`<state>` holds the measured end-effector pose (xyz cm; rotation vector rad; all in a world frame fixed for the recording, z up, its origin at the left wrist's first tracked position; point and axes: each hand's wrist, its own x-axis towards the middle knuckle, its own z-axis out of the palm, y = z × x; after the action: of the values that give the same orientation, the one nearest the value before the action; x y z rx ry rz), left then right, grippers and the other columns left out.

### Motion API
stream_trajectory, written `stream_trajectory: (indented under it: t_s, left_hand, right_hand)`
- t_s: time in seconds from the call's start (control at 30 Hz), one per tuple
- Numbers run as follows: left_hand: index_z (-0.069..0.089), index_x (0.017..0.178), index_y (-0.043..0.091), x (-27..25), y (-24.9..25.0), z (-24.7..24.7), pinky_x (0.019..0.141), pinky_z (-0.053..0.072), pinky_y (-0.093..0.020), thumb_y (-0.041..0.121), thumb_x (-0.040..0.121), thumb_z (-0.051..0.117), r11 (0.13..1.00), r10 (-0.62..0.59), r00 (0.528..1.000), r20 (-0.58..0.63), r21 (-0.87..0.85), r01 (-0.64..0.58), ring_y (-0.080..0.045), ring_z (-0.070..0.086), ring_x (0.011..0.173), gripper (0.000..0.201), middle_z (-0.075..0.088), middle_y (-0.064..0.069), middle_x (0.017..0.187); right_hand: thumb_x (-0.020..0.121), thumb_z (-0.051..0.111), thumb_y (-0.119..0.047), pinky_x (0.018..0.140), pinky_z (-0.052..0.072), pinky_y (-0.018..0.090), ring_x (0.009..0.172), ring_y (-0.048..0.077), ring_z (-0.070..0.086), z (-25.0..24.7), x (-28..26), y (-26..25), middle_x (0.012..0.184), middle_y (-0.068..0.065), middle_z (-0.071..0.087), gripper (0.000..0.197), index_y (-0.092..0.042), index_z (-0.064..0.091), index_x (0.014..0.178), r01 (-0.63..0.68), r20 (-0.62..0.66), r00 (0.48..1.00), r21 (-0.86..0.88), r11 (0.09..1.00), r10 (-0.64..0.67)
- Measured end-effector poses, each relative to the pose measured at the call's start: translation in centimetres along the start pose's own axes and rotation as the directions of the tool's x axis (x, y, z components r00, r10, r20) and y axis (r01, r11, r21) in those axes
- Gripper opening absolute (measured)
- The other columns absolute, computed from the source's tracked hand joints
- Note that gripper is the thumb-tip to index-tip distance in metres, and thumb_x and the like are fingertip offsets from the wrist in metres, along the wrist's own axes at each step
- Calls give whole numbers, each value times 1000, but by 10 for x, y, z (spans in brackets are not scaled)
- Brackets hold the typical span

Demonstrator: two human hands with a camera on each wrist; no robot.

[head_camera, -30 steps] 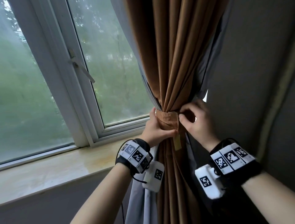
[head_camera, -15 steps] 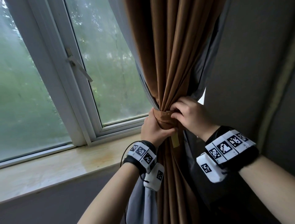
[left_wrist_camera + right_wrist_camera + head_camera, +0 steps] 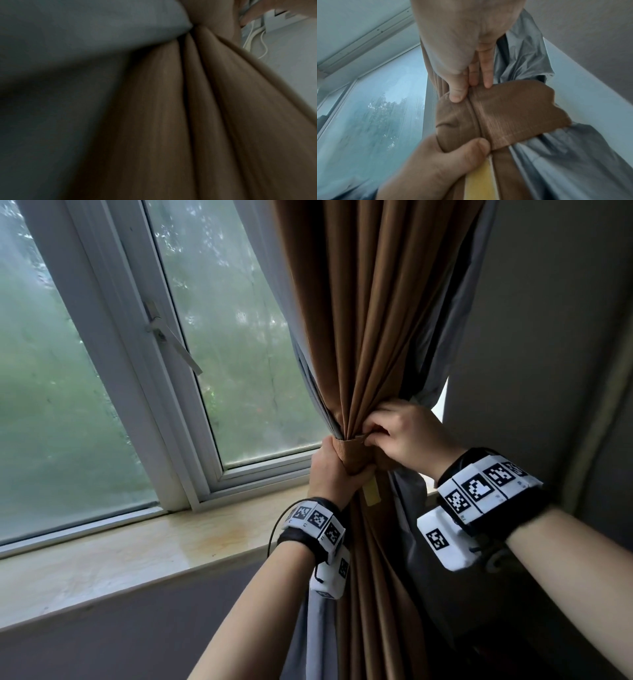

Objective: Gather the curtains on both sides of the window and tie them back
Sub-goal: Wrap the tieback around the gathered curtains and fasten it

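On the far left stands the window (image 3: 222, 344) with its white frame, and a slim handle (image 3: 173, 342) hangs slanted on the middle bar. Below the glass runs the pale stone sill (image 3: 113, 556), a little stained near its middle. Going right, my left hand (image 3: 330, 470) comes up from below and is wrapped around the gathered curtain, the thumb pressing the lower edge of the tie-back band (image 3: 356, 455), so this hand grips curtain and band together. The brown curtain (image 3: 373, 320) falls from above in long folds, is squeezed narrow at the band, and spreads again under my hands. A grey lining (image 3: 404, 501) shows behind it on both sides. A small yellow tab (image 3: 371, 493) hangs just under the band, beside my left thumb. In the right wrist view the band (image 3: 513, 115) lies around the bundle with one end over the other. My right hand (image 3: 407, 433) is at the upper edge of the band, thumb and fingertips (image 3: 488, 81) pinching the fabric there. Further right there is only the grey wall (image 3: 548, 337). The left wrist view shows only blurred brown folds and grey lining, very close.
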<state>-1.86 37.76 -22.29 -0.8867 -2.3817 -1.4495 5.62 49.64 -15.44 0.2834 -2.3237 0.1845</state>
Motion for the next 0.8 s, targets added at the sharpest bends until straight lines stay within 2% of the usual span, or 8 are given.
stream_trajectory:
  t_s: [0.1, 0.2, 0.27, 0.37, 0.47, 0.57, 0.7, 0.8]
  left_hand:
    - [46, 114, 4, -1, -7, -6, 89, 46, -38, 54, 47, 61, 999, 38, 997, 65, -16, -37, -27, 55, 102, 85, 55, -10, 107]
    - [44, 117, 7, -1, -12, -14, 93, 46, -42, 50, 47, 61, 997, 56, 992, 114, -52, -50, -26, 53, 107, 84, 53, -9, 112]
    - [44, 119, 8, -1, -12, -18, 94, 45, -39, 49, 48, 61, 997, 73, 987, 142, -51, -66, -25, 53, 109, 84, 53, -9, 114]
    - [47, 116, 10, -1, -10, -18, 88, 46, -31, 44, 49, 61, 998, 49, 992, 119, -44, -44, -24, 56, 104, 76, 55, -6, 110]
    - [51, 111, 10, 0, -7, -14, 77, 43, -24, 25, 61, 65, 1000, 5, 998, 64, 0, -5, -26, 59, 98, 54, 61, -10, 106]
    - [53, 109, 8, 3, -2, -12, 70, 39, -22, 10, 70, 67, 999, -33, 999, 21, 18, 33, -27, 60, 96, 41, 65, -11, 102]
    - [53, 108, 7, 0, 6, -13, 69, 38, -23, 9, 72, 65, 999, -33, 999, -24, 41, 34, -28, 60, 93, 38, 66, -13, 101]
    - [53, 107, 10, -2, 7, -14, 68, 39, -23, 15, 67, 70, 997, -75, 996, 47, 40, 73, -20, 58, 88, 44, 62, -3, 97]
  right_hand:
    - [63, 69, -18, 64, 42, 30, 74, 30, 65, -1, 3, -4, 73, 12, 67, 15, -6, 71, 72, -50, -3, 999, 50, 997, 50]
    - [67, 72, -13, 66, 34, 27, 77, 31, 64, 0, 8, -9, 76, 14, 67, 12, -3, 71, 75, -47, 22, 999, 75, 996, 46]
    - [72, 72, -9, 72, 37, 29, 83, 31, 63, -1, 12, -9, 82, 15, 68, 10, -2, 72, 80, -74, 65, 996, 90, 993, 68]
    - [76, 70, -11, 75, 47, 37, 87, 32, 63, -1, 14, -9, 86, 14, 68, 10, -3, 72, 83, -84, 97, 992, 84, 993, 76]
    - [75, 67, -13, 71, 50, 43, 83, 36, 63, 1, 11, -11, 83, 16, 66, 12, -3, 70, 81, -58, 81, 995, 42, 997, 55]
    - [74, 66, -14, 68, 51, 43, 80, 36, 62, 2, 8, -10, 81, 17, 65, 13, -2, 69, 78, -46, 52, 998, 21, 999, 45]
    - [74, 62, -17, 67, 50, 44, 79, 37, 62, 1, 7, -10, 78, 17, 63, 16, -3, 67, 76, -54, 39, 998, -3, 999, 54]
    - [71, 64, -16, 59, 50, 37, 72, 34, 63, 0, 2, -15, 72, 13, 62, 10, -6, 66, 71, -38, -13, 999, -54, 998, 37]
